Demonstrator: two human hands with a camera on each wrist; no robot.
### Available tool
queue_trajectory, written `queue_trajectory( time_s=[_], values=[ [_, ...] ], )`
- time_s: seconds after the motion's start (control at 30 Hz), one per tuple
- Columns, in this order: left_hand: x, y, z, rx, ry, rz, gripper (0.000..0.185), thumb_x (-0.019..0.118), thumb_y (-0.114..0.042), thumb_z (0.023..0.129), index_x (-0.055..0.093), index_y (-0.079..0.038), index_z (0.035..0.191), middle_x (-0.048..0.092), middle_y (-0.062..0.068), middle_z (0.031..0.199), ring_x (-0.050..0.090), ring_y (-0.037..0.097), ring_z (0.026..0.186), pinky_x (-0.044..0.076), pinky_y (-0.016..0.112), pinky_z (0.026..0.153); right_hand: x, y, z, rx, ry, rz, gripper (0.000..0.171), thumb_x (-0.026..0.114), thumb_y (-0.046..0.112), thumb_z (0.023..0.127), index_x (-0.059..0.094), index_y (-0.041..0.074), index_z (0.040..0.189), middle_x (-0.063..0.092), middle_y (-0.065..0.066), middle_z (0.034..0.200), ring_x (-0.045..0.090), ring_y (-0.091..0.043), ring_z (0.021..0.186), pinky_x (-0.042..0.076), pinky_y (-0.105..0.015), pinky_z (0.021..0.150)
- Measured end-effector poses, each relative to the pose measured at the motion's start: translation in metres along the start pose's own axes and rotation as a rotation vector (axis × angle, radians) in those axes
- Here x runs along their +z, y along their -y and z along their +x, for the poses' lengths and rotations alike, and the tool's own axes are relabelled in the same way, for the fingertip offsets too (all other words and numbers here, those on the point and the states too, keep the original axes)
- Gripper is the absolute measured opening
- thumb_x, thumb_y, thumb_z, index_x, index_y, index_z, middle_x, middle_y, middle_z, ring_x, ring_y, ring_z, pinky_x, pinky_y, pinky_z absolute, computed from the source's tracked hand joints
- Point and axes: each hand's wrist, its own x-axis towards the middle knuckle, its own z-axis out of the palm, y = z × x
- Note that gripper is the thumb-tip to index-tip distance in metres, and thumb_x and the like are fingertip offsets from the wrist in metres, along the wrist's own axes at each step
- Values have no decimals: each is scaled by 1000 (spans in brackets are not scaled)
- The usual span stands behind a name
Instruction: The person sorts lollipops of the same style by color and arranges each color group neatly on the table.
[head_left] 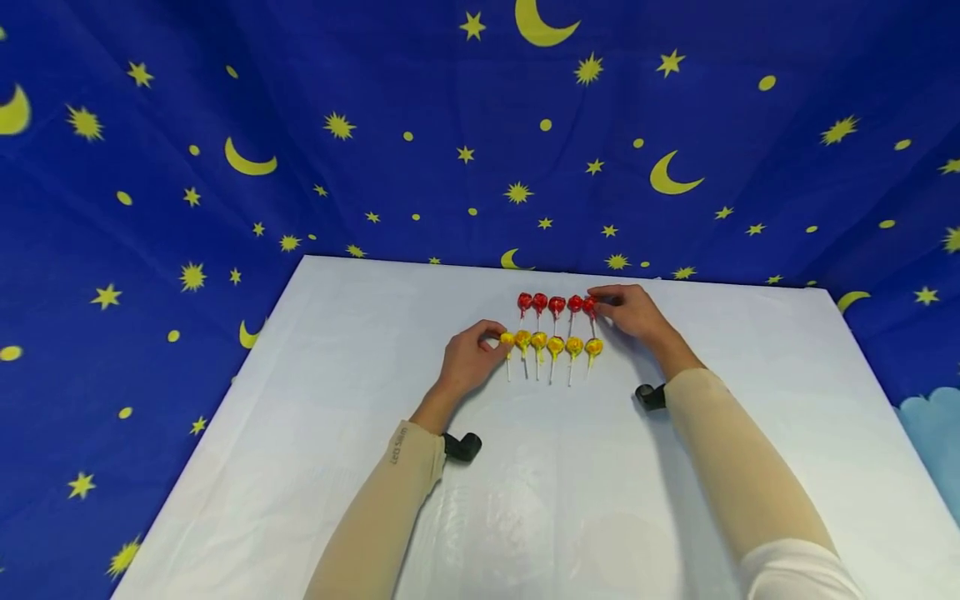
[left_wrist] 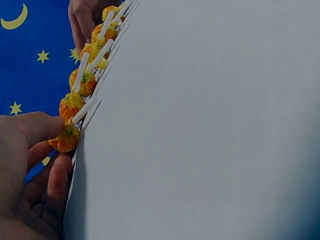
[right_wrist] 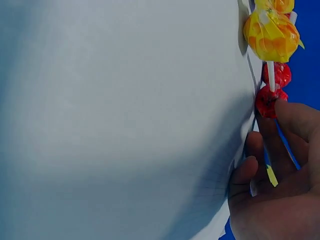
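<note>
Left hand [head_left: 468, 357] pinches end yellow lollipop [head_left: 507, 340]; right hand [head_left: 633, 310] pinches end red lollipop [head_left: 589, 306]. Heads point away from the person, sticks toward them.

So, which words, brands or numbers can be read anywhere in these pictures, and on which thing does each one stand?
Left sleeve: a short dark print near the cuff, turned sideways and too small to read with certainty.
Yellow lollipops: wrappers show colour only, no readable text.
Red lollipops: no readable text.
Blue star-and-moon cloth: shapes only, no words.
White sheet: no text.
</note>
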Motion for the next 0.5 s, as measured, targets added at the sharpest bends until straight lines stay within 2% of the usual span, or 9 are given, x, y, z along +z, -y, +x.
queue_trajectory(
  time_s=[0.13, 0.5],
  values=[
    [1, -2, 0, 24, -9, 6, 22, 72, -27, 88, 67, -19, 107, 67, -7, 96, 55, 9, 70, 44, 30, 65, 0, 0, -3, -9, -19, 14, 34, 58, 16, 96, 61, 9, 129, 57, -13, 129, 52, -28, 105, 42, -46, 92],
    [0, -4, -1, 6, -2, 20, 25, 72, -28, 87, 67, -18, 110, 66, -6, 98, 55, 9, 69, 44, 30, 65, 3, -6, 0, 11, -69, 38, 35, 55, 23, 99, 59, 7, 130, 56, -14, 131, 50, -30, 116, 40, -48, 96]
  ],
)
